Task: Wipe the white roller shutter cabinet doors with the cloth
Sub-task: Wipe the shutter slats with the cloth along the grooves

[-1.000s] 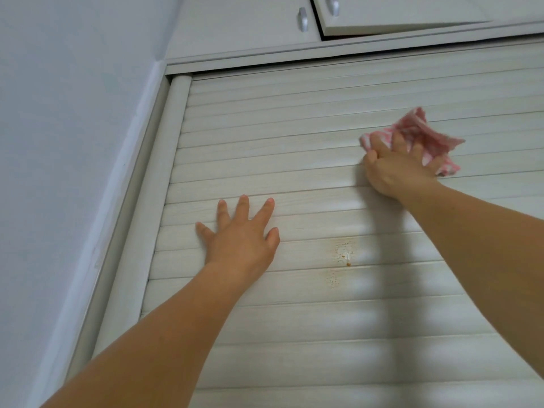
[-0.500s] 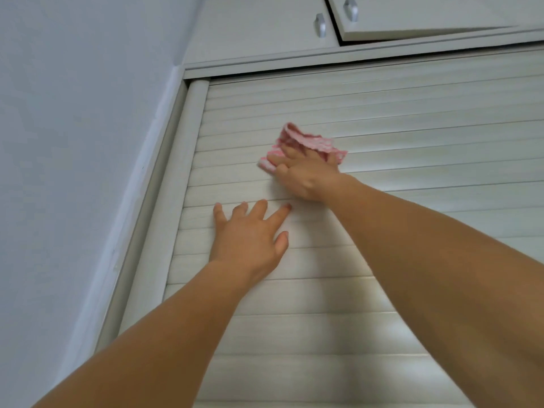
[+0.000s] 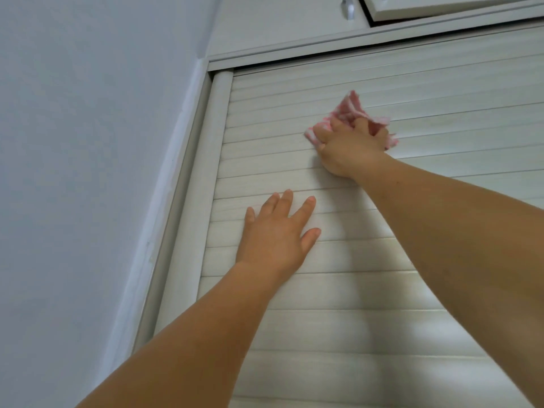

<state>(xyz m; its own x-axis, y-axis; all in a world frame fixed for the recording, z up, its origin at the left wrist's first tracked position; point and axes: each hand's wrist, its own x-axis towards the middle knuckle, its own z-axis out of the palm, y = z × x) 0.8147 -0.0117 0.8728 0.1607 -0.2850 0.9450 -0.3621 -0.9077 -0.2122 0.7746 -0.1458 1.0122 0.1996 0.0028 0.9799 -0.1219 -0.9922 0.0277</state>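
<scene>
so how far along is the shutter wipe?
Mid-wipe. Done: can't judge which slats are already clean; none looks visibly different. In hand: the right hand has a grip on the bunched pink cloth and presses it to the upper slats of the roller shutter door, while the left hand lies flat on the slats lower down. Left: probably the lower slats and the top rows.

Pale wall (image 3: 88,142), perhaps bluish

Soft even daylight, faint arm shadows on the slats (image 3: 382,290) — wide-angle bending at edges, slight blur.
</scene>
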